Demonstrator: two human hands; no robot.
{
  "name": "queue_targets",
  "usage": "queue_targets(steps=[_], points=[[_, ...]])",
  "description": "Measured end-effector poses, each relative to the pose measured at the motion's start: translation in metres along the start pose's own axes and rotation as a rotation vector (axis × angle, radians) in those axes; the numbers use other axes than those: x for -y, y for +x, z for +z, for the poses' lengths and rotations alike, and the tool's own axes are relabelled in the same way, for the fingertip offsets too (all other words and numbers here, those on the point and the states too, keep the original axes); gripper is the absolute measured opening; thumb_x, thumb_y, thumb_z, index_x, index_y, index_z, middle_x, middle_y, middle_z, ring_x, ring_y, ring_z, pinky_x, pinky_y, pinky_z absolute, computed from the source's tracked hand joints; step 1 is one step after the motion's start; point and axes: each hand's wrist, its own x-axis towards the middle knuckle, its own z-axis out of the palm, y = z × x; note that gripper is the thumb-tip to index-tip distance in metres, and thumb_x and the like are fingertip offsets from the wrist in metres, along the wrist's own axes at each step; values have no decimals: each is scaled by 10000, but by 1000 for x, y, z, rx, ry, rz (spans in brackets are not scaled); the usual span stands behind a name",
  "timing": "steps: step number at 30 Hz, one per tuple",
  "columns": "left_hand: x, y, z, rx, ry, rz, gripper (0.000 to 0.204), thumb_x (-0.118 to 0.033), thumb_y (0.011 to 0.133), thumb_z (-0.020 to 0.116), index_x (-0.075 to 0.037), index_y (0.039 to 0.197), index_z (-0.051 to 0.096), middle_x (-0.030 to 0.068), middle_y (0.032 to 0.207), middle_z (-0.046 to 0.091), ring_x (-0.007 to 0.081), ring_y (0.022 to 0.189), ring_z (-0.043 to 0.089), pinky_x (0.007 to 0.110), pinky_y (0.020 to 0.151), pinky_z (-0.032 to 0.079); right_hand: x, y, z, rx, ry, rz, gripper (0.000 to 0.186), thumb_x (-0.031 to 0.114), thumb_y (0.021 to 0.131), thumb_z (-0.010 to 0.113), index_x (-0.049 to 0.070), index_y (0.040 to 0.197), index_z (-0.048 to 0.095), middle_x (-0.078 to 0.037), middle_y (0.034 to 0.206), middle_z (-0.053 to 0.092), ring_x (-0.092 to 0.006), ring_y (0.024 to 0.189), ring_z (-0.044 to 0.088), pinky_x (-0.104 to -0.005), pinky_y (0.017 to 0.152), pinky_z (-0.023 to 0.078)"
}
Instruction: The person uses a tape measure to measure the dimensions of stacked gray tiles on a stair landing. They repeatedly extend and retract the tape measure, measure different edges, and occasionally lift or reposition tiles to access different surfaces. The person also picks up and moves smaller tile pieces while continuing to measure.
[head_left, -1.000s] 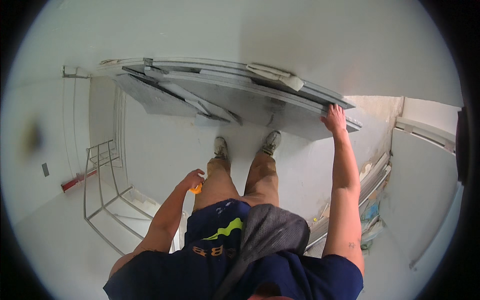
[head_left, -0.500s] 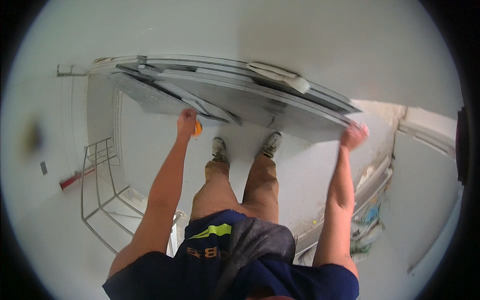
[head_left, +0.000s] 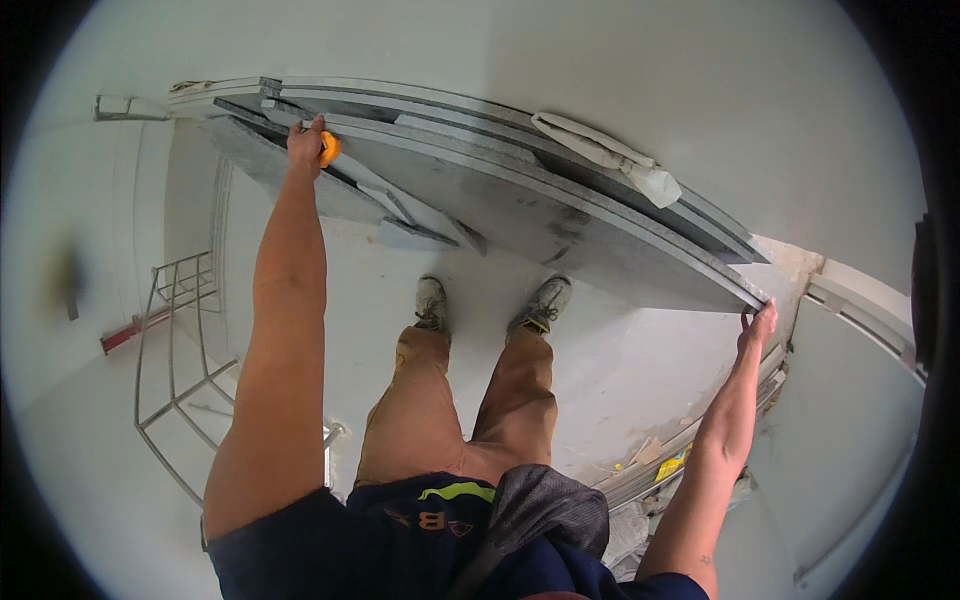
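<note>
A large grey board (head_left: 480, 205) leans at the front of a stack against the wall, its long top edge sloping down to the right. My left hand (head_left: 303, 150) is closed at the upper left end of that edge, holding a small rounded orange object (head_left: 330, 149) that looks like a tape measure. At the board's far right corner my right hand (head_left: 762, 324) is closed, fingers around the edge. Whether a tape runs between my hands cannot be made out.
More grey boards (head_left: 720, 243) stand behind, with a folded whitish cloth (head_left: 600, 155) on top. Broken board pieces (head_left: 275, 165) lean at the left. A metal frame (head_left: 172, 400) stands at left; strips and debris (head_left: 655, 465) lie along the right wall. My shoes (head_left: 545, 303) are below the board.
My hands have spread apart: the left moved up and left to the board's top edge with the orange object, the right moved outward and down at the right corner. My view has shifted slightly.
</note>
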Motion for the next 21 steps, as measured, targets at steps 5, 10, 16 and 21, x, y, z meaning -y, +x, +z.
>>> queue_targets(steps=[5, 10, 16, 21], points=[[10, 6, 1, -136, 61, 116, 657, -219, 853, 680, 29, 1365, 350, 215, 1219, 543, 282, 1015, 589, 351, 819, 500, 4, -3, 0, 67, -65, -26, 401, 454, 930, 494, 72, 1053, 499, -61, 1042, 520, -214, 990, 515, -458, 850, 479], [12, 12, -2, -166, 78, 93, 637, -199, 830, 700, 63, 1323, 392, 216, 1229, 537, 288, 1049, 576, 349, 845, 487, -18, 8, 2, -23, -65, -72, 411, 435, 930, 514, 65, 1107, 512, -61, 1050, 543, -194, 954, 541, -384, 795, 510], [17, 8, -9, -120, 136, 175, 625, -216, 853, 673, 77, 1319, 379, 185, 1185, 545, 256, 1031, 550, 333, 870, 451, -39, 10, 1, -98, -182, -240, 399, 338, 937, 514, 63, 1222, 565, -65, 1076, 604, -156, 919, 571, -290, 767, 495], [29, -11, -31, -97, 51, 153, 654, -226, 872, 651, 76, 1351, 324, 180, 1220, 517, 247, 1067, 525, 332, 902, 428, -35, -18, -19, -117, -191, -133, 331, 258, 940, 477, 53, 1172, 595, -59, 1071, 608, -168, 943, 571, -299, 777, 486]])
